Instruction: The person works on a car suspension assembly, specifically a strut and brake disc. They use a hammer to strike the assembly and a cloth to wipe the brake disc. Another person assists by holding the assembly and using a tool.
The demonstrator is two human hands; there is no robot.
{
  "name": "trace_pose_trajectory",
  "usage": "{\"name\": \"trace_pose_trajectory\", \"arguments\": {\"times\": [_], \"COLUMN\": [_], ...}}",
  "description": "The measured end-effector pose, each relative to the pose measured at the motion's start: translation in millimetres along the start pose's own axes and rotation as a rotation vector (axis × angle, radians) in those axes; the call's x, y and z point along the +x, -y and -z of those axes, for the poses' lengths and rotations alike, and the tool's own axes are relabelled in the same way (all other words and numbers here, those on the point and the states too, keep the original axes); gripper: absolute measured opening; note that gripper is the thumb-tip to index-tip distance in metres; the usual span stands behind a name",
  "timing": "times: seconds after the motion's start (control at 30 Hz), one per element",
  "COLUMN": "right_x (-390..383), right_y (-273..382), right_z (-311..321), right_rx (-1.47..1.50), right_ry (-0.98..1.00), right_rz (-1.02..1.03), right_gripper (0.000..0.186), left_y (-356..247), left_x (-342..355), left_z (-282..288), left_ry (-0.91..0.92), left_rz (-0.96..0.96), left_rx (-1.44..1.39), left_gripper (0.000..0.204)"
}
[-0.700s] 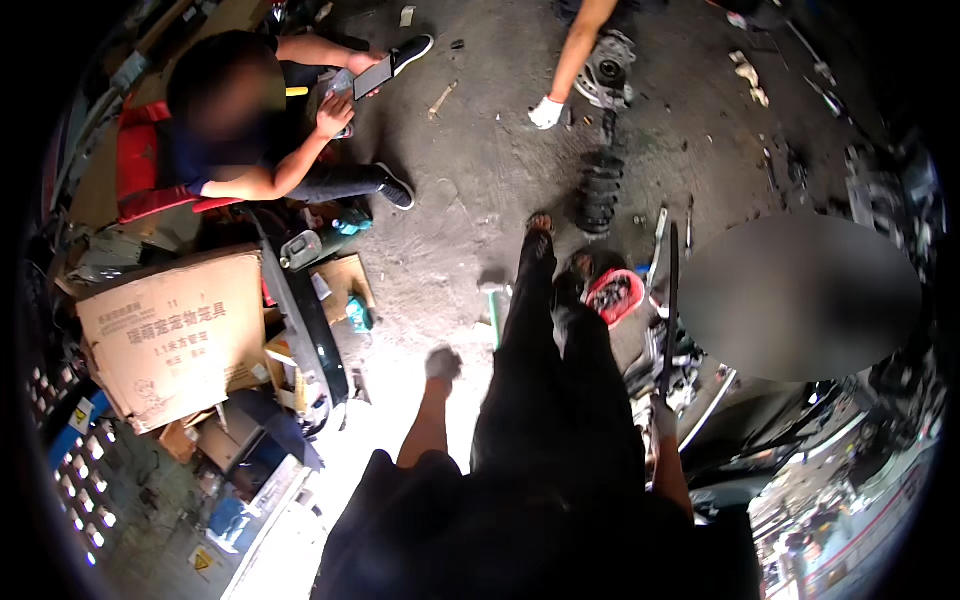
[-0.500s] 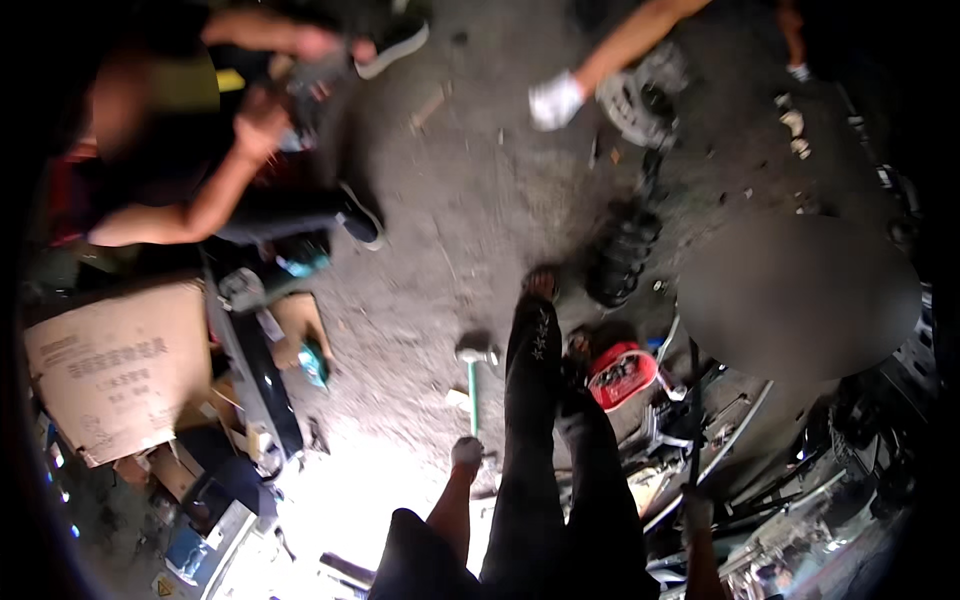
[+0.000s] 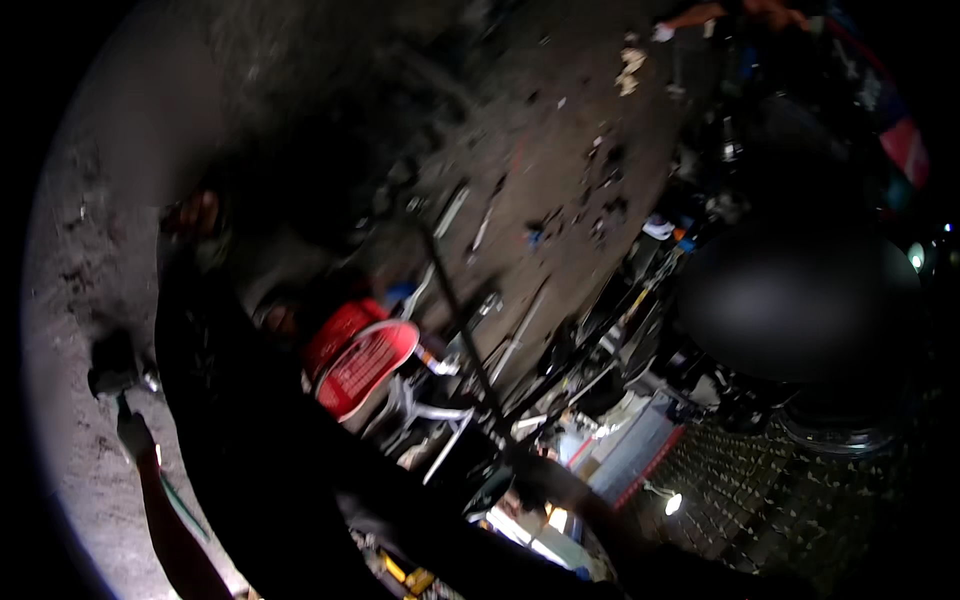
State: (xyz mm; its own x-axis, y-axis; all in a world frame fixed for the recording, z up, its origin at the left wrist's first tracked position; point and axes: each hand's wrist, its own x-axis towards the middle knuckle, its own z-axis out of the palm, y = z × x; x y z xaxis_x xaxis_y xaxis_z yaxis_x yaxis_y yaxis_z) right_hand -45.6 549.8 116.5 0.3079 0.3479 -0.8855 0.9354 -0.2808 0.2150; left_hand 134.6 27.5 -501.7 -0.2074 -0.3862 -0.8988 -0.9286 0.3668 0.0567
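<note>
My left hand [image 3: 136, 433], in a pale glove, grips the green handle [image 3: 180, 505] of a hammer near its head [image 3: 113, 378], low at the left beside my dark-clad leg [image 3: 220, 420]. Lower right of centre, my right hand [image 3: 530, 470], dim and blurred, is closed on a long dark bar [image 3: 460, 335] that slants up across the middle of the view. A red plastic basket [image 3: 355, 365] with a pale rim is near my foot, between the leg and the bar.
Metal rods [image 3: 520, 330] and small parts [image 3: 600, 200] lie on the dirty floor [image 3: 560, 120]. Dark heaped parts [image 3: 720, 390] fill the right side beside a patterned mat [image 3: 720, 500]. A co-worker's white-gloved hand [image 3: 662, 30] shows at top right.
My view has swung round sharply, and the picture is darker and blurred. My left hand has reached out to the hammer and taken hold of its handle. The bar stays in my right hand.
</note>
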Motion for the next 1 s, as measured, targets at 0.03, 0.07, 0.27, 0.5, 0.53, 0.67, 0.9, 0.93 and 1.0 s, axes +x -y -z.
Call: {"name": "trace_pose_trajectory", "arguments": {"times": [0.03,0.07,0.27,0.5,0.53,0.67,0.9,0.93,1.0], "right_x": [-18.2,-25.3,-31.3,-61.5,-51.3,-35.5,-56.3,-54.6,-31.8], "right_y": [4.1,-2.7,58.9,124.4,119.7,119.7,178.6,180.8,178.3], "right_z": [5.0,8.4,-46.5,-44.0,-41.4,-46.1,-63.5,-60.9,-52.5], "right_rx": [0.037,0.075,0.42,0.453,0.875,0.876,1.024,1.045,1.023], "right_ry": [0.048,0.08,0.543,0.185,0.637,0.588,0.616,0.63,0.669], "right_rz": [0.005,0.021,0.08,0.259,0.273,0.212,0.088,0.095,0.146], "right_gripper": [0.027,0.028,0.036,0.011,0.01,0.01,0.017,0.017,0.015], "left_y": [-0.9,-20.9,-74.0,-212.8,-239.1,-377.1,-568.5,-583.7,-623.1], "left_x": [-12.7,-21.2,-82.5,-212.7,-231.6,-282.5,-382.0,-379.9,-384.6], "left_z": [28.5,51.2,161.6,237.5,242.8,252.3,230.5,231.2,222.6], "left_ry": [-0.014,-0.01,0.095,0.403,0.434,0.507,0.695,0.731,0.809], "left_rz": [0.017,-0.005,0.041,0.156,0.157,0.121,-0.066,-0.036,0.039], "left_rx": [-0.04,-0.054,-0.206,-0.37,-0.385,-0.445,-0.591,-0.61,-0.651], "left_gripper": [0.036,0.036,0.034,0.028,0.024,0.012,0.007,0.007,0.008]}}
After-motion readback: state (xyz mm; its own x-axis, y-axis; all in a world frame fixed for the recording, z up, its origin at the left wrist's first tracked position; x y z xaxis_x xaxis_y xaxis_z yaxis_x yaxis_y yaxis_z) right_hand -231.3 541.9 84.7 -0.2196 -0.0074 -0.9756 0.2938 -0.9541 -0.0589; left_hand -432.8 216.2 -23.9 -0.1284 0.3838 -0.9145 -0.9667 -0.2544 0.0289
